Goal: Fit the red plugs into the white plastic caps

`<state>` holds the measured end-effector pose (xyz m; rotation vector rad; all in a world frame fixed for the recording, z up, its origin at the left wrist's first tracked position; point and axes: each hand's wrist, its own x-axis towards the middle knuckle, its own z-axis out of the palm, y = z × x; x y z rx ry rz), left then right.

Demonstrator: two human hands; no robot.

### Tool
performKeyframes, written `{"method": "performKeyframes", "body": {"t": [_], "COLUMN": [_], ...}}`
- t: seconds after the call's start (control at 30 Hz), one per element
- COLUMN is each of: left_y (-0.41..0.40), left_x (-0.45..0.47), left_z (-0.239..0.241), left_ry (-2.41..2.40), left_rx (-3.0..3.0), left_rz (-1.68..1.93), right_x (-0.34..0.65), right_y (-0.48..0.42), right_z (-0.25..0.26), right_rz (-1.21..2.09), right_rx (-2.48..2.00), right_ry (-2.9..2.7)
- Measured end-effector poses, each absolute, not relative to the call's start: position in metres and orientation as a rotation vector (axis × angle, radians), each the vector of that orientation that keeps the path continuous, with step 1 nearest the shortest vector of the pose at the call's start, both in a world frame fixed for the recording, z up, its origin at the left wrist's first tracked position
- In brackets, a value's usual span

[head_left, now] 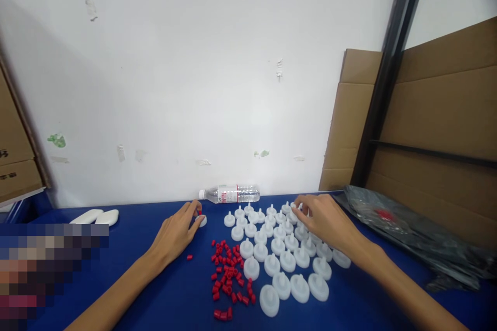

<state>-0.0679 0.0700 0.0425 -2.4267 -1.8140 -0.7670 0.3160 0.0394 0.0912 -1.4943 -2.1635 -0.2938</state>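
Head view, right fingers [305, 199] obscuring caps [287, 261], forearms [120, 285] cropped

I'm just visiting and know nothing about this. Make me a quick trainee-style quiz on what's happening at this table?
1. Which hand is at the large group of white caps: a) left, b) right?
2. True or false: the clear bottle stands upright.
3. Fill the gap: a small ____ piece shows just above the white cap at the left hand.

Key:
1. b, the right hand.
2. False; it lies on its side.
3. Red.
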Motion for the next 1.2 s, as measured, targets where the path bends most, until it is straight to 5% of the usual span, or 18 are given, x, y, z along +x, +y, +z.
{"method": "performKeyframes", "body": {"t": [0.87,1.2], "left_y": [0.068,0.060], "left_x": [-0.060,-0.054], "left_z": [0.040,0.049], "left_ry": [-1.767,-1.569], "left_rx": [-2.489,-2.586], "left_rz": [-0.707,-0.852], "right_x": [0.314,0.294], "right_y": [0.043,0.021], "right_z": [0.083,0.094], "right_rz": [-0.267,-0.305], "right_rx": [-1.568,-1.180], "right_ry": [-2.218,-2.185]}}
